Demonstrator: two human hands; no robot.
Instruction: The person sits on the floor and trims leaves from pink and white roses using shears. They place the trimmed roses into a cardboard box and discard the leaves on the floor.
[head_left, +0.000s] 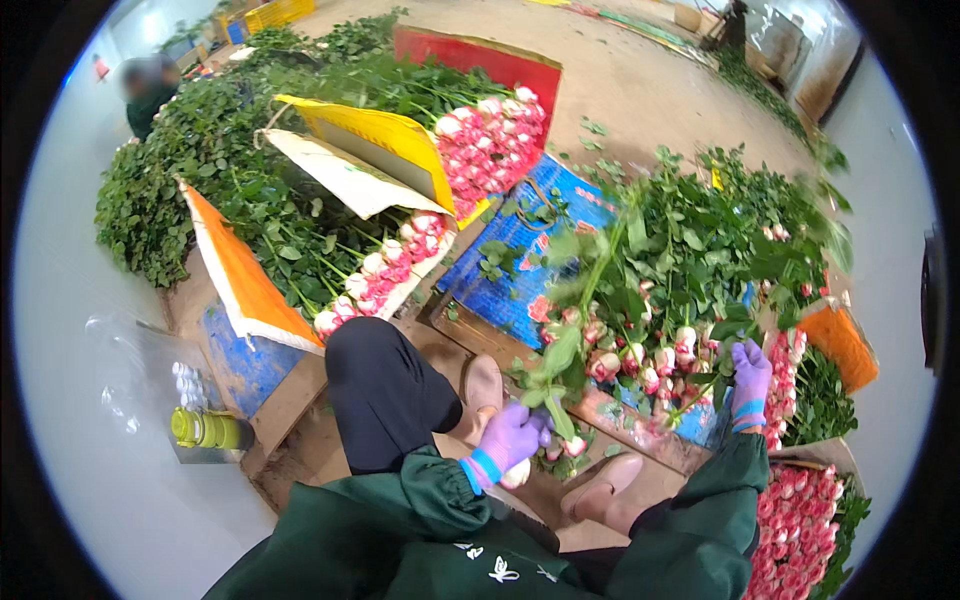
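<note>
My left hand (508, 440), in a purple glove with a blue cuff band, is closed between my knees. A white rose head (516, 473) shows just under it, and a blurred leafy stem rises above the fingers. On the right, my gloved right hand (750, 378) is closed at a green stem with leaves, whose blurred pink rose head (656, 438) points toward me. Pink-and-white roses (650, 368) lie between the two hands, heads facing me, on a blue printed sheet (540, 250). Their leafy stems stretch away from me.
Rose bunches in an orange wrapper (252, 275), a yellow wrapper (385, 140) and a red wrapper (500, 68) lie at left. More wrapped roses (795, 520) stand by my right elbow. A green bottle (212, 430) stands far left. Another person (148, 95) is at the far left.
</note>
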